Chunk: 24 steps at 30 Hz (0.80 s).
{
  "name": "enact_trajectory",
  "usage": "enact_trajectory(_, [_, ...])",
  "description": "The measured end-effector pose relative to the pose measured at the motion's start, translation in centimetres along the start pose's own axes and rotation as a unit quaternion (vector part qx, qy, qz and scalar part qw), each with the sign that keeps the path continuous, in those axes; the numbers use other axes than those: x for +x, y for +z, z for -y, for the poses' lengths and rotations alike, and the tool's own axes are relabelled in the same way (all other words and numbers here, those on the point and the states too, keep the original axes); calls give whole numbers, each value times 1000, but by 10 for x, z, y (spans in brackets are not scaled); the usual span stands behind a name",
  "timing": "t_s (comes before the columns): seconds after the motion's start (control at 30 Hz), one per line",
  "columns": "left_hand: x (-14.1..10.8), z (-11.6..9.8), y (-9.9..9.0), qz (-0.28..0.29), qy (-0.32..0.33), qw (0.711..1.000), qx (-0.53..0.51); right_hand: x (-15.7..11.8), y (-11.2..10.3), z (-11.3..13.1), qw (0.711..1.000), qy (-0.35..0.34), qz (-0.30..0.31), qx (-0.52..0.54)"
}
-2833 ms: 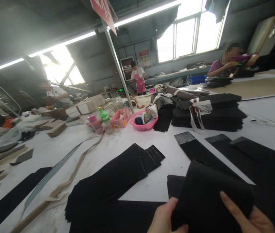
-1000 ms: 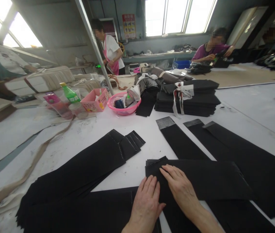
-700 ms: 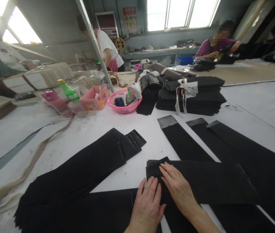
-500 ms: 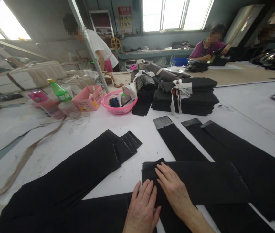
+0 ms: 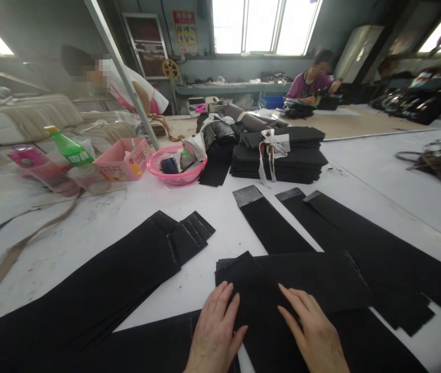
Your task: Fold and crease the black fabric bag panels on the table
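The black fabric stack [image 5: 301, 280] lies flat on the table [image 5: 379, 171] right in front of you, its long axis running left to right, crosswise to your forearms. Its left end, with a small folded corner sticking up, sits just beyond your left hand [image 5: 214, 331]; its right end reaches well out past your right hand [image 5: 313, 334].

Both your hands lie palm down on the near edge of that stack, fingers spread and flat. Neither grip is closed around anything; they press on the cloth and pinch nothing. Your left hand sits at the stack's left end, half on it and half on the darker piece beneath, so it is the nearer hand to that end. Your right hand rests closer to the middle.

To the left, a long black sleeve-shaped bundle [image 5: 99, 290] slants away from you, apart from the stack with bare table between. Beyond the stack, three long black strips [image 5: 270, 228] run away at an angle toward a tied pile of black pieces [image 5: 278, 155]. Further left stand a pink basin [image 5: 176, 166], a pink box [image 5: 121, 160] and a green bottle [image 5: 67, 147]. Other people work at the far benches.
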<state>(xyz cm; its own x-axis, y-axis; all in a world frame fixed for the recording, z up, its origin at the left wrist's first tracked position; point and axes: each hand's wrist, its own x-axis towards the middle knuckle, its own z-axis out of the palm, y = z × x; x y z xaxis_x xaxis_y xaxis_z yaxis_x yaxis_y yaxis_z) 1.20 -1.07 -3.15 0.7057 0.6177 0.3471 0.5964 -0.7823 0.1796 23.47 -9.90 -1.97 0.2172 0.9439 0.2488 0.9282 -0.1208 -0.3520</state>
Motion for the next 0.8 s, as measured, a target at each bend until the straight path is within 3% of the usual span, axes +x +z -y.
enact_trajectory(0.43, [-2, -1, 5, -4, 11, 1000, 20, 48, 8, 17, 992, 105, 59, 49])
enact_trajectory(0.8, [-10, -3, 13, 5, -42, 998, -43, 71, 29, 28, 996, 51, 78, -3])
